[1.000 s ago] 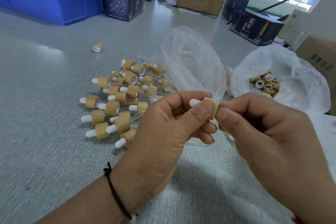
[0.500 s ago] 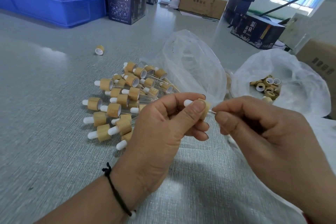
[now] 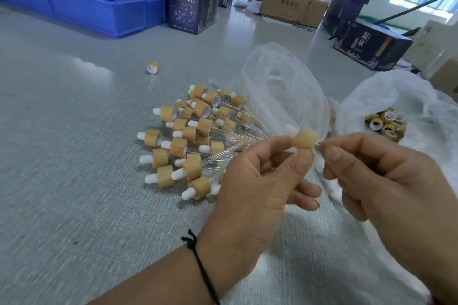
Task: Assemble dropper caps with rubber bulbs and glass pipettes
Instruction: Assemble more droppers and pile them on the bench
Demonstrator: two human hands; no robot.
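A bamboo-coloured dropper cap (image 3: 306, 141) with a white rubber bulb (image 3: 289, 129) is in the middle of the head view, blurred by motion. My left hand (image 3: 260, 181) pinches it between thumb and forefinger. My right hand (image 3: 384, 181) pinches the thin glass pipette (image 3: 319, 143) right at the cap's open end; most of the glass is hidden by its fingers. A pile of several assembled droppers (image 3: 195, 136) lies on the grey table to the left of my hands.
A plastic bag of loose caps (image 3: 386, 124) sits at the right, and a clear bag (image 3: 285, 89) lies behind the pile. One lone cap (image 3: 152, 67) lies farther back. A blue bin (image 3: 86, 10), dark boxes (image 3: 193, 10) and a cardboard box (image 3: 292, 7) line the far side.
Both hands have risen a little with the cap. The cap now stands clear above my left thumb, where earlier the thumb covered its side.
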